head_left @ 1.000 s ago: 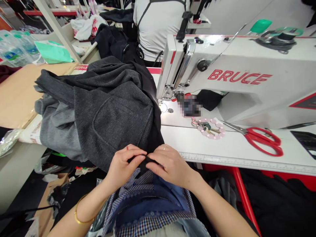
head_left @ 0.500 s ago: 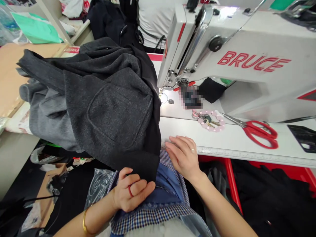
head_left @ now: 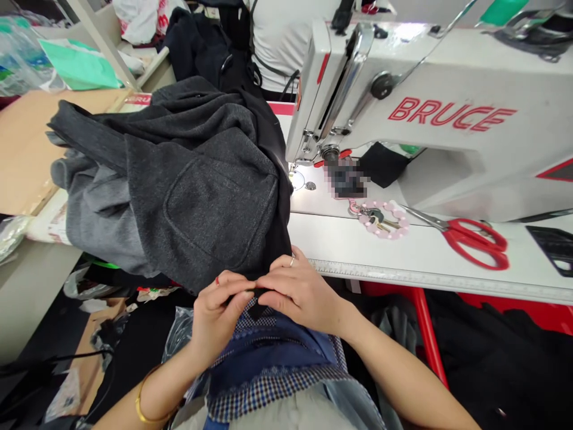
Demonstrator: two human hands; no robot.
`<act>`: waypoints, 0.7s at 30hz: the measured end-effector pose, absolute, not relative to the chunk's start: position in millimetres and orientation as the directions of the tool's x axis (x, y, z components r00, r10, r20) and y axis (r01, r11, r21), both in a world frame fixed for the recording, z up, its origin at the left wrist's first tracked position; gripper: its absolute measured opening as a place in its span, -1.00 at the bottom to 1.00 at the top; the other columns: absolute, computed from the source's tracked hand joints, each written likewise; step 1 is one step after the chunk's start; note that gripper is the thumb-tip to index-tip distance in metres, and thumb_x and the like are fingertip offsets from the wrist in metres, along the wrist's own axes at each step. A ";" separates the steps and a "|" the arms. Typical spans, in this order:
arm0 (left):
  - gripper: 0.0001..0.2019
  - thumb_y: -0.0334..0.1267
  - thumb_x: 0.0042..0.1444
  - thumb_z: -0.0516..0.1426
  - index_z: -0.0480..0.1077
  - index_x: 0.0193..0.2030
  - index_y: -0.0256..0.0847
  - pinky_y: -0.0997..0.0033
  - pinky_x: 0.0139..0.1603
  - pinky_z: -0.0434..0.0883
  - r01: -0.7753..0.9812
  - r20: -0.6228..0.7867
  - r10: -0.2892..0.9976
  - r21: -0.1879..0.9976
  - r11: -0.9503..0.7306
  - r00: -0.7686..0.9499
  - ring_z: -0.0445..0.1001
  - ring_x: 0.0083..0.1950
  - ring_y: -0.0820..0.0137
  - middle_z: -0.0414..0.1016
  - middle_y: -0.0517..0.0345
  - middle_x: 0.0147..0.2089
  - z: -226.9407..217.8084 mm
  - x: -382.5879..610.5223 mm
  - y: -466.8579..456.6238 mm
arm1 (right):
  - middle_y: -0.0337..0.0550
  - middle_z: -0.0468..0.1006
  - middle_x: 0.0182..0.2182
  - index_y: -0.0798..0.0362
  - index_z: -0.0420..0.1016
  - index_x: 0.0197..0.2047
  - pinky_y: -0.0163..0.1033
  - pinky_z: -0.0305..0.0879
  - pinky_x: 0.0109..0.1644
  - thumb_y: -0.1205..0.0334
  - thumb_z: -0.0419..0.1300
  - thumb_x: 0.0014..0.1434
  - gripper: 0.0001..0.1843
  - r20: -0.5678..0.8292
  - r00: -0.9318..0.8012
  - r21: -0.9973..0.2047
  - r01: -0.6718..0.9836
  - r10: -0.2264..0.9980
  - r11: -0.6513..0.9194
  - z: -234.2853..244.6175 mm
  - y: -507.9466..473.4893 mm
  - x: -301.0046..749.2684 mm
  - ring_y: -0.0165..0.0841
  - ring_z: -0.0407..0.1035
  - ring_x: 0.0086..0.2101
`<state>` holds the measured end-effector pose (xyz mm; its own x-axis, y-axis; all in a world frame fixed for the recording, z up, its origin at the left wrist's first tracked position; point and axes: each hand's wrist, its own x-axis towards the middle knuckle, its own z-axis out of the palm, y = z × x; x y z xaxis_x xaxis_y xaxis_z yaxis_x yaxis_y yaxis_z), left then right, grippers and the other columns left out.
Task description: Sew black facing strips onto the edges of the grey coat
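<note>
Left hand [head_left: 219, 313]: fingers pinched on the dark hem edge of the charcoal coat [head_left: 197, 197].
Right hand [head_left: 302, 292]: fingers closed on the same edge, fingertips meeting the left's.
Coat: heaped on the table [head_left: 403, 254], its lower edge hanging over the lap.
Sewing machine [head_left: 425, 119]: right of the coat.
Red scissors [head_left: 474, 242], keys [head_left: 380, 220]: on the table, apart from the hands.

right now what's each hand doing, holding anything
Left hand: closed, pinching the lower edge of the dark grey garment.
Right hand: closed, pinching the same edge, fingertips meeting the left's.
</note>
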<state>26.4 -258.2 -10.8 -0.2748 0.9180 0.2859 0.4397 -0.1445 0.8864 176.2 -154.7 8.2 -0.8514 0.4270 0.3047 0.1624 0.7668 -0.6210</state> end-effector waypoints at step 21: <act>-0.87 -0.20 -0.01 0.15 0.49 -0.33 -0.12 0.58 -0.23 0.36 0.334 0.001 0.936 0.934 0.125 -0.353 0.46 -0.31 0.49 0.52 0.26 -0.35 -16.8 24.8 -248.8 | -0.27 0.51 -0.52 0.07 0.44 -0.39 0.02 -0.22 0.14 0.22 0.01 0.19 -0.77 0.391 -0.761 -0.456 0.328 0.517 0.827 1.6 -165.3 167.9 -0.42 0.29 -0.38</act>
